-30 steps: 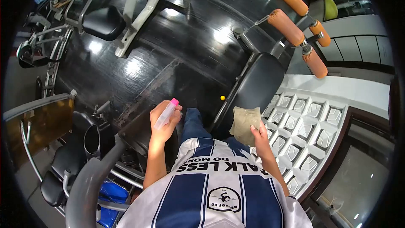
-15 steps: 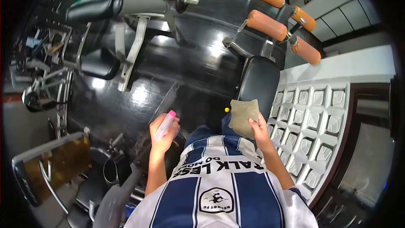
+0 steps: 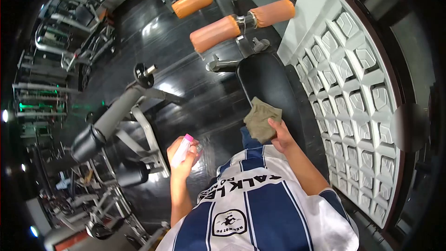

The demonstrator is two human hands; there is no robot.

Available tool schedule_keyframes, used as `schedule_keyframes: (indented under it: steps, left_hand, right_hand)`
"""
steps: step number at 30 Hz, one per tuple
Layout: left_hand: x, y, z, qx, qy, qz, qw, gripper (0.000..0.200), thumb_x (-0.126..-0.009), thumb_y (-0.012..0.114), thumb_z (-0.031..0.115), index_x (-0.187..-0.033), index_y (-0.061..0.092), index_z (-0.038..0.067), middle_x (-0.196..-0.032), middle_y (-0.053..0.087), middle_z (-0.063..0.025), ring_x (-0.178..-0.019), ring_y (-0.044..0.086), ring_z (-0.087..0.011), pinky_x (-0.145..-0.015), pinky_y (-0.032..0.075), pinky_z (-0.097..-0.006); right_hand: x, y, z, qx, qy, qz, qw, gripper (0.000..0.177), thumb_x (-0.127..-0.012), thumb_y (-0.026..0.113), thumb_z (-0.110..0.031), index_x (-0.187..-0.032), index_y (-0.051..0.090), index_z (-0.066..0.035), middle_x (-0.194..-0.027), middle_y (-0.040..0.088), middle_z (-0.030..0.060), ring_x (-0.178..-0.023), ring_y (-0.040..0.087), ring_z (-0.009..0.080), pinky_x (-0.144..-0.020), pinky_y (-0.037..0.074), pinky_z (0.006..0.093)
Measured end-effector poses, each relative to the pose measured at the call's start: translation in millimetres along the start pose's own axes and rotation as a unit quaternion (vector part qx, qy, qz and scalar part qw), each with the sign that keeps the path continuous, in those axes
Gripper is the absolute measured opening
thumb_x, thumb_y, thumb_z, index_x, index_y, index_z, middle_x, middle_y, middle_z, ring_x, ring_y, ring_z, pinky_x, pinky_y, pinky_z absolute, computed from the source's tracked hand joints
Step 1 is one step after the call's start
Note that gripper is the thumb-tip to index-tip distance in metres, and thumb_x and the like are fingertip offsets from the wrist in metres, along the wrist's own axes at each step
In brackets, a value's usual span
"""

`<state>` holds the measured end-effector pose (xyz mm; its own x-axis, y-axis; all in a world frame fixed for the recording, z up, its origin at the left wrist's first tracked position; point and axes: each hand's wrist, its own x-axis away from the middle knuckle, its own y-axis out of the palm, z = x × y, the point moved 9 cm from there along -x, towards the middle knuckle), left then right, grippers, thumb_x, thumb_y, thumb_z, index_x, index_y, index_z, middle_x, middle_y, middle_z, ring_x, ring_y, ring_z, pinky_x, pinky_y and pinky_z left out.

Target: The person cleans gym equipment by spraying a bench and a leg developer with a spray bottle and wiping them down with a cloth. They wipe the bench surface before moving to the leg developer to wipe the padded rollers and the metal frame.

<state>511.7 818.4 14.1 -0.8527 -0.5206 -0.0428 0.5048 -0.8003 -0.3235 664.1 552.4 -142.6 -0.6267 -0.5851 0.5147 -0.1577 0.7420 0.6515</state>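
Observation:
My left hand is closed round a spray bottle with a white head and a pink tip; its clear body shows partly behind the fingers. In my right hand is an olive-green cloth, pinched between thumb and fingers and hanging in loose folds. The cloth overlaps the near part of a black padded bench in this view. Both hands are in front of my striped shirt, apart from each other.
Orange foam rollers stand at the bench's far end. A white textured wall panel runs along the right. To the left is a machine with a black roller pad and a weight plate; more gym equipment fills the far left.
My view has swung to the right, so the bench and rollers sit nearer the middle. The cloth, flatter before, is now more crumpled in my right hand. The left hand keeps the bottle.

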Motion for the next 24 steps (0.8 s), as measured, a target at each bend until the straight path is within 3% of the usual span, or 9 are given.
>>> schedule_keyframes:
  steps: [2,6,8,10,15,17,20,21,24]
  left_hand:
    - [-17,11,-10,0.02,-0.069,-0.004,0.997,0.023,-0.083,0.064,0.019,-0.089,0.067,-0.004,-0.081,0.067,-0.0103,-0.063,0.062,-0.0146,-0.058,0.048,-0.0275]
    - [-51,33,-12,0.02,-0.06,-0.075,0.995,0.025,-0.086,0.066,0.018,-0.093,0.066,-0.005,-0.081,0.066,-0.0088,-0.061,0.061,-0.0116,-0.057,0.048,-0.0245]
    - [-74,42,-4,0.044,-0.041,-0.1,0.993,0.026,-0.085,0.067,0.018,-0.095,0.066,-0.006,-0.091,0.067,-0.0114,-0.067,0.062,-0.0136,-0.06,0.049,-0.0263]
    - [-98,50,-2,0.037,0.004,-0.128,0.991,0.025,-0.083,0.063,0.012,-0.099,0.066,-0.006,-0.097,0.068,-0.0129,-0.071,0.063,-0.0148,-0.063,0.05,-0.0267]
    - [-145,76,18,0.103,-0.001,-0.238,0.966,0.032,-0.075,0.056,0.005,-0.104,0.065,-0.007,-0.113,0.066,-0.0166,-0.072,0.062,-0.0149,-0.067,0.051,-0.0267]
    - [-156,86,18,0.174,-0.037,-0.32,0.93,0.037,-0.072,0.056,0.007,-0.105,0.065,-0.007,-0.129,0.059,-0.0196,-0.071,0.06,-0.0142,-0.068,0.052,-0.0267]
    - [-170,99,28,0.226,-0.016,-0.434,0.872,0.036,-0.073,0.06,0.012,-0.104,0.064,-0.007,-0.133,0.056,-0.0205,-0.071,0.059,-0.0131,-0.067,0.051,-0.0266]
    - [-177,104,30,0.229,-0.007,-0.455,0.86,0.036,-0.073,0.06,0.012,-0.104,0.064,-0.007,-0.133,0.056,-0.0205,-0.071,0.059,-0.0131,-0.067,0.051,-0.0266]
    - [-177,129,11,0.214,-0.126,-0.563,0.789,0.035,-0.075,0.069,0.019,-0.102,0.064,-0.003,-0.102,0.067,-0.0114,-0.071,0.061,-0.0136,-0.065,0.052,-0.0287]
  right_hand:
    - [-22,18,-20,0.018,0.006,0.02,1.0,0.052,-0.094,0.064,-0.027,-0.136,0.044,-0.004,-0.129,0.056,0.0093,-0.118,0.056,0.0209,-0.101,0.044,0.0376]
    - [-46,66,-68,0.058,-0.042,-0.06,0.996,0.047,-0.094,0.065,-0.029,-0.131,0.05,-0.004,-0.122,0.06,0.008,-0.112,0.058,0.0165,-0.096,0.046,0.033]
    - [-36,92,-101,0.108,-0.088,-0.051,0.989,0.042,-0.095,0.063,-0.027,-0.127,0.054,-0.002,-0.115,0.063,0.0064,-0.105,0.058,0.0128,-0.093,0.046,0.0293]
    - [3,151,-153,0.316,-0.257,-0.144,0.902,0.039,-0.096,0.061,-0.026,-0.125,0.055,-0.001,-0.111,0.064,0.005,-0.102,0.057,0.0104,-0.091,0.046,0.027]
    - [-23,140,-149,0.165,-0.218,-0.096,0.957,0.036,-0.099,0.057,-0.022,-0.126,0.053,0.0,-0.116,0.061,0.0027,-0.106,0.054,0.0088,-0.092,0.045,0.0272]
    - [-18,141,-145,0.19,-0.256,-0.07,0.945,0.035,-0.099,0.056,-0.021,-0.127,0.053,0.0,-0.117,0.061,0.0028,-0.107,0.055,0.0092,-0.092,0.046,0.0274]
    - [-5,145,-119,0.178,-0.255,-0.005,0.95,0.034,-0.1,0.055,-0.019,-0.128,0.052,0.0,-0.117,0.062,0.0035,-0.106,0.057,0.0104,-0.092,0.046,0.0286]
    - [1,151,-113,0.147,-0.261,0.003,0.954,0.034,-0.1,0.055,-0.018,-0.129,0.052,0.0,-0.117,0.062,0.0036,-0.106,0.057,0.0104,-0.093,0.047,0.0289]
    - [15,157,-101,0.096,-0.306,0.032,0.947,0.036,-0.099,0.056,-0.017,-0.13,0.051,0.0,-0.117,0.062,0.0039,-0.107,0.057,0.0108,-0.094,0.047,0.0296]
